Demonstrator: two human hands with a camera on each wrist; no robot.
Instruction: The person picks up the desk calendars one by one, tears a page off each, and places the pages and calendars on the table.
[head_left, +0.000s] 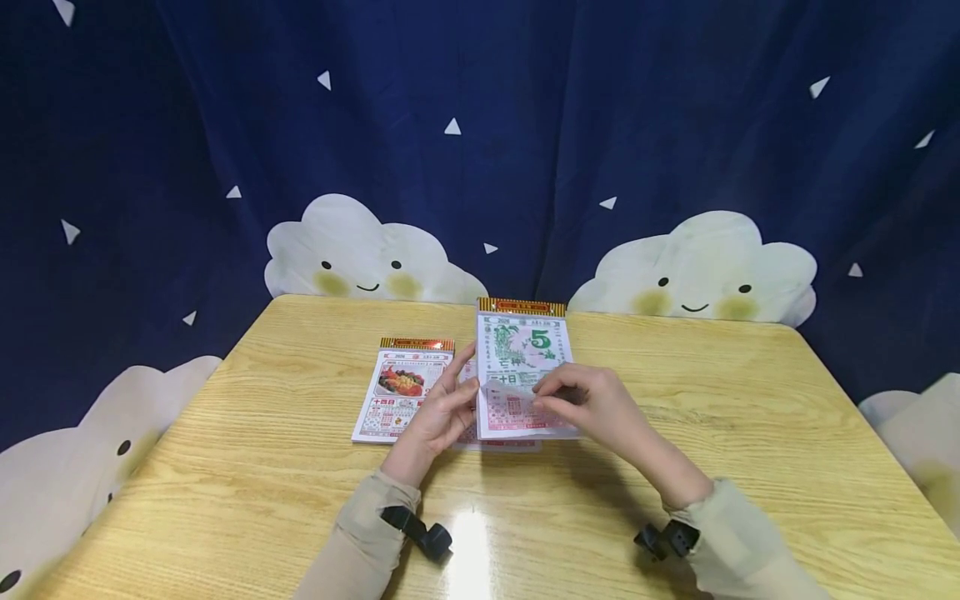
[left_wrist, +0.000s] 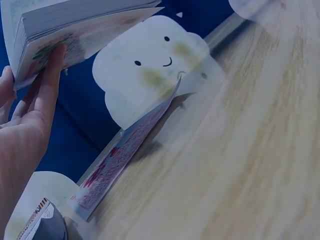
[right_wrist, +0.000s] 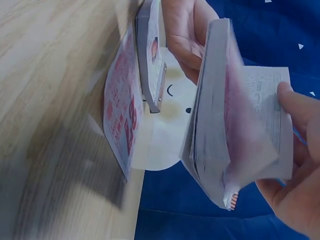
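A thick tear-off calendar with a green "5" on its front page is held up off the table. My left hand grips its left edge, with the thumb in front and fingers behind. My right hand pinches the lower part of the green front page, which is bent up and away from the block. Red print shows on the page beneath. In the right wrist view, the page's upper end still meets the block. Below the held calendar, a loose red-printed sheet lies on the table, partly hidden.
A second calendar with a food picture lies on the wooden table, left of the held one and partly behind my left hand. A dark blue curtain with clouds hangs behind the table. Both wrists wear black straps.
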